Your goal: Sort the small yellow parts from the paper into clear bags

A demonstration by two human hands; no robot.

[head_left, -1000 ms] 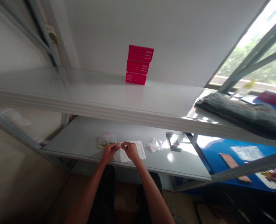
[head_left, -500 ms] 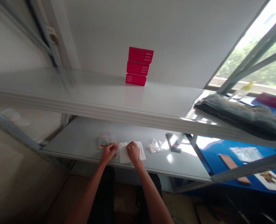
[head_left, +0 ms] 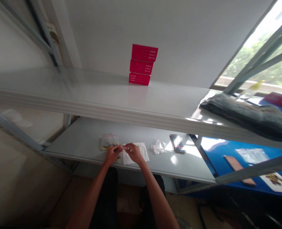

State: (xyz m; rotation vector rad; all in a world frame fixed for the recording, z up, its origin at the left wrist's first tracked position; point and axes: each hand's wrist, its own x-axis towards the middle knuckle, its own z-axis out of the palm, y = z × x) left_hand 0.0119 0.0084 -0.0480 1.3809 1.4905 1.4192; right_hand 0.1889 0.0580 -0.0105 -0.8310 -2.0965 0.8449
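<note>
Over the lower shelf (head_left: 81,136), left hand (head_left: 112,155) and right hand (head_left: 134,154) meet, half-curled; if they grip something, I cannot tell. One white sheet (head_left: 144,152) lies below the right hand; two clear bags (head_left: 109,139) lie there, one just beyond the left hand, one at right.

Whatever sits between the hands (head_left: 134,155) is too small to tell.

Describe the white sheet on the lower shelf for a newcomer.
Below the stacked red boxes is a grey lower shelf. The white sheet lies there, partly hidden by the right hand. It's spread out and white, unlike the clear bags on either side.
</note>
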